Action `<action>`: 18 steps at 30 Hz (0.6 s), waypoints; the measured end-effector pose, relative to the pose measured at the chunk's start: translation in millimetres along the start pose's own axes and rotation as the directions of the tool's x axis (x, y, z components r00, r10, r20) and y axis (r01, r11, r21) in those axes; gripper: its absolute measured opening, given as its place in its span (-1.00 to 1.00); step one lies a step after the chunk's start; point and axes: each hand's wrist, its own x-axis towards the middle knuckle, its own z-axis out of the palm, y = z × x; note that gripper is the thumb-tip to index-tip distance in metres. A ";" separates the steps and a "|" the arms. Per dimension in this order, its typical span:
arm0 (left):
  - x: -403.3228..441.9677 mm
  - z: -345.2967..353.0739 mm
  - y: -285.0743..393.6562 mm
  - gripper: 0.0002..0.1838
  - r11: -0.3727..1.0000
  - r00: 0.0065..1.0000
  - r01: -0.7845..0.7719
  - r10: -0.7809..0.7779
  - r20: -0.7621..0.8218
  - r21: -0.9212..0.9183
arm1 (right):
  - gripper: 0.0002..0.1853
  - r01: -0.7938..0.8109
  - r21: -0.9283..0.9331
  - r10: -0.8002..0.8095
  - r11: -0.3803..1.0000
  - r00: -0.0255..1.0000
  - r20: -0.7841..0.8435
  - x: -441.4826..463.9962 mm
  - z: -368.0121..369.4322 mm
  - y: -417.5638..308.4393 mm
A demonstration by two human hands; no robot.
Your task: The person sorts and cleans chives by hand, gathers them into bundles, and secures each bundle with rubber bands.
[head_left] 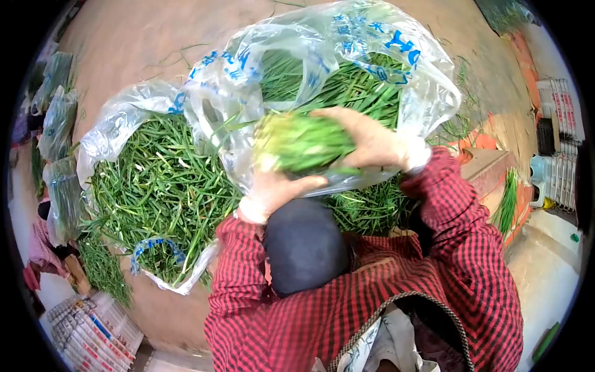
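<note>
With the right hand (370,141) clamped around the bundle of chive-like greens (310,144) over the plastic bag's (437,93) near side, and the left hand (273,191) at its pale end, grip unclear, snug but gentle pressure should keep stalks aligned

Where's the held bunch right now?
Head view, just above centre: the bunch is in the right hand, pale end by the left hand, in front of the upper bag.

Red-and-black checked sleeves (465,214) end in whitish cuffs (418,154); the matching top (297,328) has speckled trim (413,294) over pale printed fabric (398,338)
</note>
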 end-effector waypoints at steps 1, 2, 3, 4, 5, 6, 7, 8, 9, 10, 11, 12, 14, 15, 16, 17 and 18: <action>12.2 5.8 4.2 -0.13 0.878 0.972 -0.229 0.188 0.137 0.419 | 0.06 0.039 -0.103 -0.050 0.994 0.993 -0.110 3.1 18.8 4.8; 23.4 5.8 18.0 -0.16 0.935 0.969 -0.197 0.231 -0.086 0.294 | 0.13 0.066 -0.210 -0.112 0.975 0.971 -0.211 5.0 30.4 3.1; 25.5 8.6 26.3 -0.17 0.981 0.976 -0.167 0.179 -0.127 0.102 | 0.21 0.178 -0.202 -0.224 0.963 0.946 -0.234 6.6 27.1 5.8; 27.5 10.6 33.1 -0.19 0.986 0.980 -0.139 0.123 -0.154 -0.096 | 0.24 0.145 -0.311 -0.229 0.939 0.940 -0.254 11.2 23.6 -0.8; 31.2 7.3 46.1 -0.25 0.981 0.963 -0.194 0.190 -0.190 -0.007 | 0.24 0.148 -0.285 -0.240 0.947 0.917 -0.320 10.1 18.6 -11.1; 32.2 2.8 60.8 -0.30 0.967 0.942 -0.242 0.254 -0.219 0.082 | 0.24 0.152 -0.257 -0.245 0.954 0.891 -0.383 7.1 14.0 -23.4; 32.3 -2.4 77.4 -0.34 0.959 0.930 -0.250 0.276 -0.243 0.133 | 0.04 0.251 -0.217 -0.328 0.943 0.804 -0.496 7.7 8.8 -40.9; 32.3 -7.7 94.1 -0.39 0.949 0.916 -0.255 0.298 -0.267 0.185 | 0.04 0.254 -0.228 -0.336 0.940 0.800 -0.498 4.7 0.1 -53.9; 32.2 -12.9 110.8 -0.43 0.937 0.902 -0.256 0.320 -0.291 0.237 | -0.14 0.305 -0.261 -0.399 0.916 0.763 -0.508 2.2 -8.8 -66.4; 38.9 -20.3 129.3 -0.35 0.922 0.873 -0.326 0.378 -0.308 0.208 | -0.31 0.355 -0.296 -0.461 0.887 0.723 -0.514 -0.1 -19.1 -78.1; 45.6 -27.7 147.7 -0.26 0.900 0.841 -0.395 0.435 -0.323 0.182 | -0.47 0.404 -0.332 -0.523 0.852 0.679 -0.515 -2.7 -29.3 -91.5; 47.2 -29.9 171.0 -0.21 0.871 0.818 -0.490 0.450 -0.359 -0.026 | -0.54 0.431 -0.354 -0.558 0.830 0.653 -0.512 -7.9 -41.4 -107.0; 46.9 -28.7 213.6 -0.14 0.687 0.751 -0.646 0.494 -0.439 -0.333 | -0.60 0.434 -0.485 -0.645 0.759 0.605 -0.467 -25.5 -71.7 -138.5; 45.4 -25.4 232.9 -0.13 0.564 0.704 -0.708 0.522 -0.482 -0.425 | -0.60 0.406 -0.586 -0.692 0.701 0.585 -0.423 -39.2 -89.3 -155.5; 47.2 -24.7 247.0 -0.10 0.496 0.646 -0.763 0.550 -0.530 -0.415 | -0.65 0.427 -0.381 -0.572 0.820 0.630 -0.525 -45.3 -91.0 -169.3; 51.8 -33.3 243.0 -0.13 0.548 0.644 -0.765 0.630 -0.435 -0.338 | -0.69 0.450 -0.138 -0.433 0.882 0.660 -0.615 -51.4 -92.6 -183.1; 50.0 -27.5 240.3 -0.17 0.629 0.666 -0.738 0.622 -0.412 -0.244 | -0.74 0.473 0.098 -0.285 0.876 0.670 -0.686 -57.5 -94.2 -196.9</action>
